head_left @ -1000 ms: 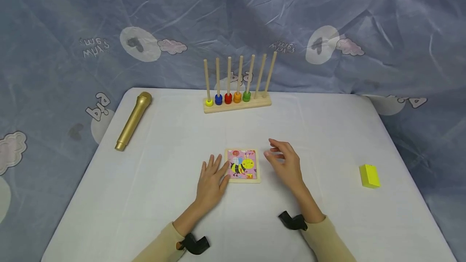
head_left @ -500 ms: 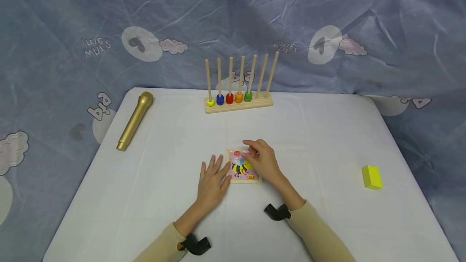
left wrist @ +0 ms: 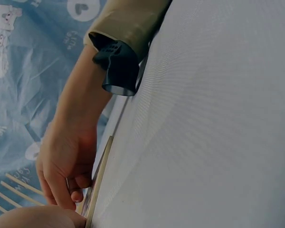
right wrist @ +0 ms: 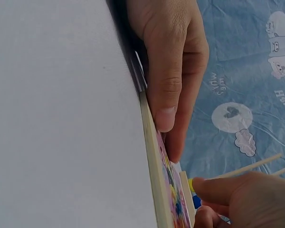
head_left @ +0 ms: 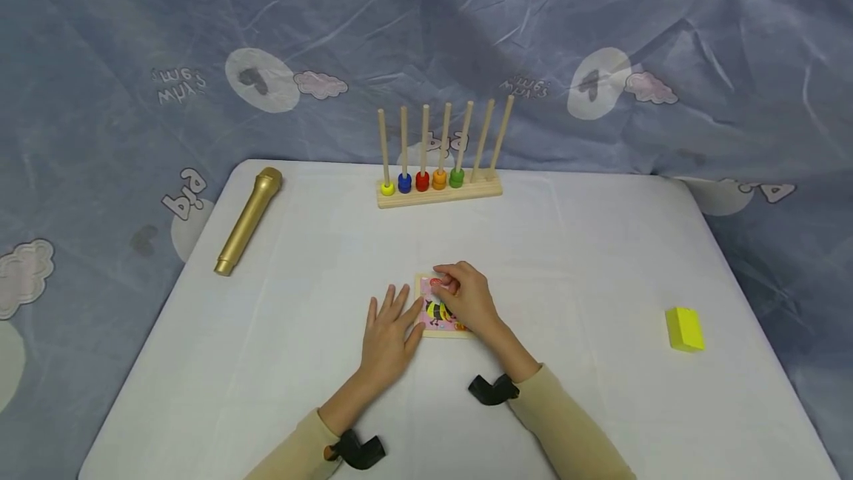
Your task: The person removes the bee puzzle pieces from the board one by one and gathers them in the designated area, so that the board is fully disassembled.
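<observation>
A small square jigsaw puzzle (head_left: 436,311) with a bee picture and pale wooden frame lies flat on the table. My left hand (head_left: 388,335) rests palm down, fingers spread, with index finger and thumb at the puzzle's left edge. Over the puzzle's right side hovers my right hand (head_left: 469,301), loosely bent, its thumb tip close to the picture's upper part; it covers much of that side. In the right wrist view, the left thumb (right wrist: 166,116) lies along the frame, and the right hand (right wrist: 251,197) shows at the lower right. No piece is visible between the right fingers.
Behind the puzzle stands a wooden peg rack (head_left: 440,197) with coloured beads on several upright rods. A gold microphone (head_left: 248,222) lies at the far left of the white table (head_left: 320,243). To the right sits a yellow block (head_left: 685,329). A patterned cloth (head_left: 426,35) hangs behind.
My right hand has moved left from beside the puzzle to over its right and upper part. The left hand stays at the left edge. The view has shifted slightly.
</observation>
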